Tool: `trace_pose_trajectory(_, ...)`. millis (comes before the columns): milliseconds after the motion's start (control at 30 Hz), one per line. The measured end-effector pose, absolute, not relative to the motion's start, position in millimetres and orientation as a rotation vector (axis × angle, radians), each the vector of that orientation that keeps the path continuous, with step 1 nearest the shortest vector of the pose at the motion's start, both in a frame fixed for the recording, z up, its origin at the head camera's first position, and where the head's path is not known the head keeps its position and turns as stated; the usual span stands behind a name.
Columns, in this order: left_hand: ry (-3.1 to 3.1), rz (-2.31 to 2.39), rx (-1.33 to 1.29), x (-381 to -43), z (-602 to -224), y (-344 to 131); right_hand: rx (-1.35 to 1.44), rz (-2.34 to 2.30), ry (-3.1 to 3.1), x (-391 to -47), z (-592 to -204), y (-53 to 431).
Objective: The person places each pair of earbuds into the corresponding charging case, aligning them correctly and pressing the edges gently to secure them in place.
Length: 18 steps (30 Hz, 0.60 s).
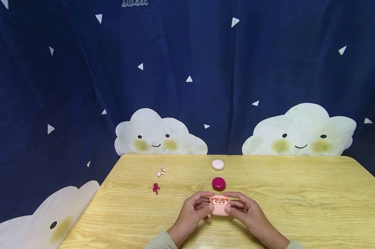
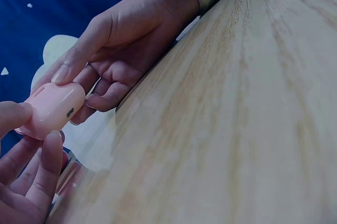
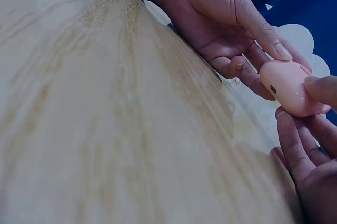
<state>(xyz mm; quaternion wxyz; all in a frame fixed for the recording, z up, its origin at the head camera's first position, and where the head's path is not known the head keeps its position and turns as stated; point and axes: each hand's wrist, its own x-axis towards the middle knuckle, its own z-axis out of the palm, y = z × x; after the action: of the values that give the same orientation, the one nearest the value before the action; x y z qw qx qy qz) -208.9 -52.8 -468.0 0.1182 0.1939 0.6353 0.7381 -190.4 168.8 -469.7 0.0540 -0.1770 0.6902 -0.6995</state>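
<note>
smooth, glossy plastic on the peach case [image 1: 220,210], shiny plastic on the magenta case [image 1: 219,184], smooth plastic on the pale case [image 1: 217,164] near the back edge of the grained wooden desk [image 1: 305,211], matt cloth in the navy curtain [image 1: 165,45] beyond

Both arms come in from the near side, pale sleeves [image 1: 162,241] ending at the wrists, and angle toward each other. The left hand [image 1: 192,210] and right hand [image 1: 249,211] face one another, almost mirrored, each in a pinching grip. The left thumb [image 1: 207,210] and right thumb [image 1: 235,212] are on the near side, with the index fingers [image 1: 203,194] stretched inward beyond them. In the wrist views, each hand's lower fingers bend loosely toward the palm.
</note>
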Motion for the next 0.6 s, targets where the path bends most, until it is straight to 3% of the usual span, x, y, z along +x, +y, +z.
trace_pose_trajectory(333,1.867,2.155,0.574,-209.9,-469.5,-53.3,-0.601,-2.144,2.083,-190.0,-469.8,169.1)
trace_pose_trajectory(600,1.853,2.157,0.565,-208.5,-467.9,-53.2,-0.489,-2.129,2.089,-189.7,-469.3,167.9)
